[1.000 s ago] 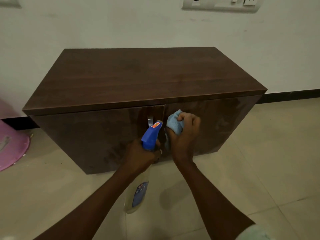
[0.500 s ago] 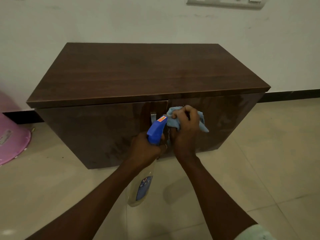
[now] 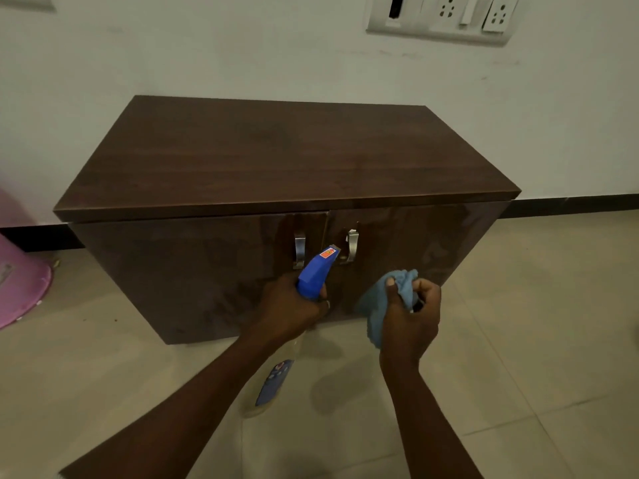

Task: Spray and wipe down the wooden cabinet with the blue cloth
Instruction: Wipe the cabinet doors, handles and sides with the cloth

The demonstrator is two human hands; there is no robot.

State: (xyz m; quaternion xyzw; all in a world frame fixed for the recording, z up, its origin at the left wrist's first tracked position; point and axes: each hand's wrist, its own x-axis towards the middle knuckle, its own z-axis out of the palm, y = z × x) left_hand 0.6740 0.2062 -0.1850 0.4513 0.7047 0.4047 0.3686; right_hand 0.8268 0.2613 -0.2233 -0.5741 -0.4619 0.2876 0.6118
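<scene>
Cabinet: wooden cabinet (image 3: 276, 157) stood on the tiled floor against the white wall, both doors closed, two metal handles (image 3: 299, 248) side by side at the centre seam.
Cloth: blue cloth (image 3: 377, 305) was bunched in front of the right door's lower part. Can't tell if it touched the door.
Right hand: right hand (image 3: 411, 316) was clenched round the cloth, with a loose flap hanging on its left side.
Left hand: left hand (image 3: 290, 309) was wrapped round the neck of the spray bottle (image 3: 316, 274), nozzle aimed at the door seam.
Handling, cloth: likely soft, light and floppy. Best kept wadded in the palm so a flat face meets the wood.
Handling, bottle: pale plastic body, probably light. Hold at the neck under the blue trigger head.
Handling, cabinet: glossy front, likely slick when wet and prone to streaks.
Writing: orange-red sticker (image 3: 327, 253) on the nozzle and blue label (image 3: 275, 382) on the bottle body, both unreadable.
Other: socket panel (image 3: 446, 15) on the wall above, pink tub (image 3: 20, 281) at the left edge.
</scene>
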